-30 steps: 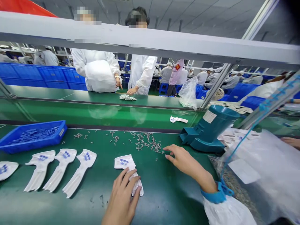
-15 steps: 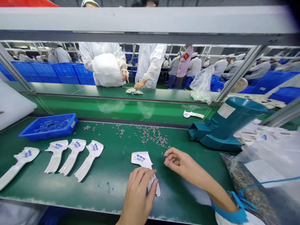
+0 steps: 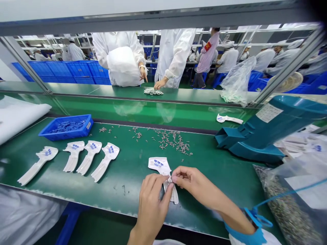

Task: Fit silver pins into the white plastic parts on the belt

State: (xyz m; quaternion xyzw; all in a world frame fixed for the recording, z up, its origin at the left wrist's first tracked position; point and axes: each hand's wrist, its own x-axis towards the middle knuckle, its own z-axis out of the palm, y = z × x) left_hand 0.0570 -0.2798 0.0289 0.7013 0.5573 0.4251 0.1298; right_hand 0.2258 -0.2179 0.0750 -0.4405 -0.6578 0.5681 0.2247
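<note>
1. Since half a second ago, the right hand (image 3: 191,178) has moved onto the printed white shell (image 3: 158,164), meeting the left hand (image 3: 153,199).
2. Room: white-coated people (image 3: 175,51) stand well beyond the shell.
3. Green bench (image 3: 135,170) lies beneath the shell, dark smudges to its left.
4. Left fingers curve over the shell's stem, grip uncertain; right thumb and forefinger pinch together, contents unclear.
5. Tiny greyish pieces (image 3: 178,142) lie behind the shell; any pinched one could drop if fingertips slip, or uneven pressure could skid the shell.
</note>
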